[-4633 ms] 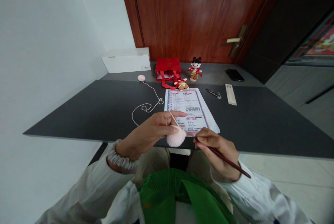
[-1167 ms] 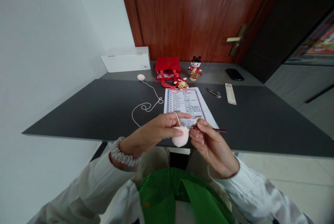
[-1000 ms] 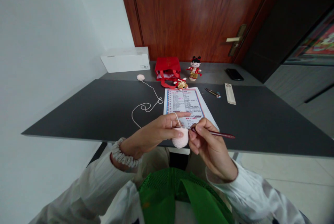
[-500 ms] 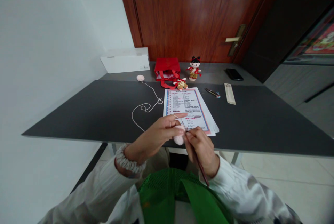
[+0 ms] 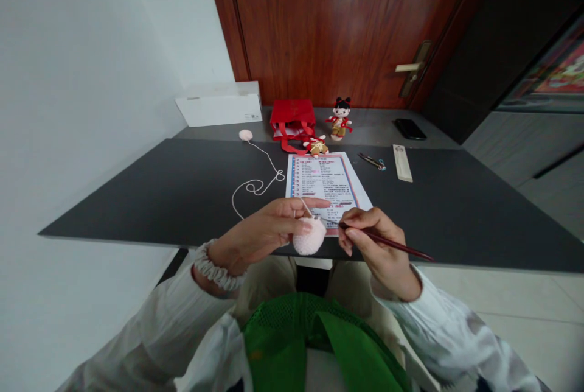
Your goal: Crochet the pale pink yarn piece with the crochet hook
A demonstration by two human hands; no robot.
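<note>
At the near edge of the surface point(image 5: 159, 197), both hands meet mid-frame, just above it. Left hand point(image 5: 269, 234) is closed on a pink crochet piece point(image 5: 309, 241), thumb and fingers pinching its top, forefinger stretched out with yarn point(image 5: 255, 188) over it. Right hand point(image 5: 374, 240) grips a dark red hook point(image 5: 396, 246) like a pen, tip at the piece, shaft pointing right. Piece sits between the two hands, off the surface.

Around: yarn runs from the left hand in loose loops across the surface to a small pink ball point(image 5: 246, 134) at far left. Printed sheet point(image 5: 325, 180) lies just beyond the hands, which hide its near edge. Beyond the sheet: red bag point(image 5: 292, 117), small doll point(image 5: 316, 146) lying in front of it, bigger doll point(image 5: 340, 118) standing to its right. White box point(image 5: 221, 103) is far left by the wall point(image 5: 82, 75). Right of the sheet: a small tool point(image 5: 373, 162), too small to tell what, then a pale strip point(image 5: 402, 163), and a black phone point(image 5: 409, 129) farther back.

Surface: dark grey, matte, lighter grey band along the far side. Room: white wall left, reddish wooden door point(image 5: 328, 21) with brass handle point(image 5: 410, 67) behind, dark panel right, pale tiled floor point(image 5: 524, 301) lower right. Green mesh bag point(image 5: 314, 343) on the lap, nearest to camera. White sleeves, scrunchie point(image 5: 212, 267) on the left wrist.
</note>
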